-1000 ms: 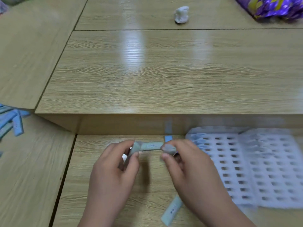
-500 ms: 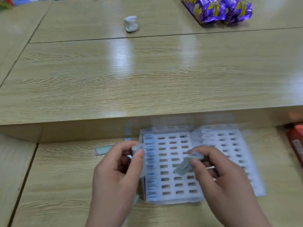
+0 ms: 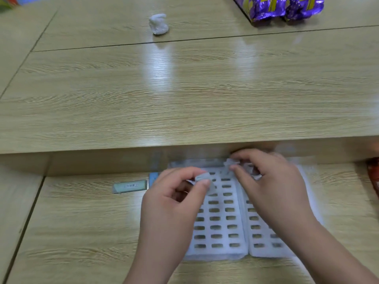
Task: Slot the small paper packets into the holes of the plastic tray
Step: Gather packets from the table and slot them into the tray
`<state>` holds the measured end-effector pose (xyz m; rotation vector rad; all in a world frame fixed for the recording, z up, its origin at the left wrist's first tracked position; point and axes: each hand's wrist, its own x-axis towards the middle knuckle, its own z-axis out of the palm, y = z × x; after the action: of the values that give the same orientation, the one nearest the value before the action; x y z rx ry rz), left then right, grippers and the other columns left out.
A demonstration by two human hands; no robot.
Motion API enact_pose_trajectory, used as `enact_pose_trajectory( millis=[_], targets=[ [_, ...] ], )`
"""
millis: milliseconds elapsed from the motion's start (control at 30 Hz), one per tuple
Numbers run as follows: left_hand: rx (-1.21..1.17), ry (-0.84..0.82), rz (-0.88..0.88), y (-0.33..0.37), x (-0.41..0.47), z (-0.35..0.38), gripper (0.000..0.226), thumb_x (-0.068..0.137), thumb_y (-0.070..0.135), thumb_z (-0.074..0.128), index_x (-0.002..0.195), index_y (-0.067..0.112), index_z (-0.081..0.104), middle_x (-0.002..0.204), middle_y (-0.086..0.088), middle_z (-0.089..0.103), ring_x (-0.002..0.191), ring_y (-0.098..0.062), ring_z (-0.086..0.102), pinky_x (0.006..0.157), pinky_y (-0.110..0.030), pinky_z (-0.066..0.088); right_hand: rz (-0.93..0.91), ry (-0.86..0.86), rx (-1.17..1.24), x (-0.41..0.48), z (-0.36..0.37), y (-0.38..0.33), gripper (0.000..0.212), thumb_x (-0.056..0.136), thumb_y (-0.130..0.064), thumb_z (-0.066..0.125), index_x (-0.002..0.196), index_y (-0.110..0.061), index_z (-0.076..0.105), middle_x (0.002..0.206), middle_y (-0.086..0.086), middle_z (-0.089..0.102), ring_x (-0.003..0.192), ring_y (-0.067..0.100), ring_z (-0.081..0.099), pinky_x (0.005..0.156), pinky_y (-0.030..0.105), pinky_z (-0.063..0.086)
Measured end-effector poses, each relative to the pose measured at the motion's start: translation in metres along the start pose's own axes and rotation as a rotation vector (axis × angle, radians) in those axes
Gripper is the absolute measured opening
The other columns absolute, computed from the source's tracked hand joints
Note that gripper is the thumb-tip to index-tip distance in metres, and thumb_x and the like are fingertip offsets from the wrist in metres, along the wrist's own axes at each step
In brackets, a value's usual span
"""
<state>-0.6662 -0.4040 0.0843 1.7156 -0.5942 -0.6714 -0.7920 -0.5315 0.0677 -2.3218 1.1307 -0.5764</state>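
Progress was slight: your right hand (image 3: pixel 272 187) carried its pinched paper packet (image 3: pixel 229 163) from the middle of the plastic tray (image 3: pixel 221 252) to its far edge; your left hand (image 3: pixel 174 203) pinched a second packet (image 3: pixel 202 178) above the tray's left columns, neither slotted.

Nothing is being shown legibly: only blurred dark print is being carried on the white label of the pale green flat paper packet (image 3: pixel 130 186), and unreadable yellow marks are being displayed on the shiny purple foil bags (image 3: pixel 283 7).
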Motion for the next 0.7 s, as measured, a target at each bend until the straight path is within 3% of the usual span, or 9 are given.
enact_pose_trajectory(
  millis=[167,367,467,533,700],
  targets=[
    [0.086,0.013,0.024,-0.006,0.006,0.012,0.020,0.084,0.018,0.077,0.086,0.038,0.078,0.089,0.014,0.072,0.084,-0.005,0.070,0.073,-0.019,0.054,-0.079,0.075,-0.022,0.001,0.003,0.000,0.014,0.085,-0.031,0.071,0.098,-0.031,0.074,0.069,-0.035,0.040,0.072,0.010,0.056,0.057,0.028,0.046],
    [0.205,-0.032,0.008,-0.009,0.013,0.026,0.016,0.091,0.024,0.071,0.097,0.038,0.076,0.095,0.022,0.069,0.091,0.000,0.067,0.079,-0.031,0.058,-0.138,0.144,-0.048,-0.001,0.008,0.012,0.013,0.084,-0.024,0.077,0.097,-0.025,0.075,0.073,-0.019,0.062,0.070,0.010,0.056,0.057,0.027,0.045],
    [0.248,-0.046,0.008,-0.007,0.016,0.030,0.016,0.093,0.026,0.069,0.101,0.038,0.075,0.096,0.025,0.068,0.092,0.000,0.067,0.080,-0.035,0.058,-0.162,0.176,-0.099,0.000,0.010,0.017,0.009,0.086,-0.025,0.077,0.093,-0.025,0.073,0.068,-0.016,0.060,0.067,0.010,0.055,0.055,0.023,0.040],
    [0.299,-0.051,0.038,-0.006,0.017,0.032,0.016,0.094,0.025,0.068,0.103,0.037,0.075,0.096,0.026,0.067,0.093,0.001,0.066,0.081,-0.034,0.057,-0.209,0.177,-0.137,0.002,0.011,0.019,0.005,0.088,-0.025,0.074,0.092,-0.025,0.072,0.067,-0.016,0.060,0.067,0.011,0.055,0.054,0.022,0.036],
    [0.387,-0.058,0.108,-0.005,0.021,0.037,0.018,0.095,0.023,0.065,0.107,0.034,0.075,0.096,0.024,0.067,0.094,0.004,0.063,0.083,-0.023,0.053,-0.270,0.159,-0.062,0.002,0.011,0.029,0.011,0.089,-0.027,0.065,0.093,-0.023,0.074,0.073,-0.014,0.065,0.069,0.012,0.057,0.051,0.028,0.045]
  ],
)
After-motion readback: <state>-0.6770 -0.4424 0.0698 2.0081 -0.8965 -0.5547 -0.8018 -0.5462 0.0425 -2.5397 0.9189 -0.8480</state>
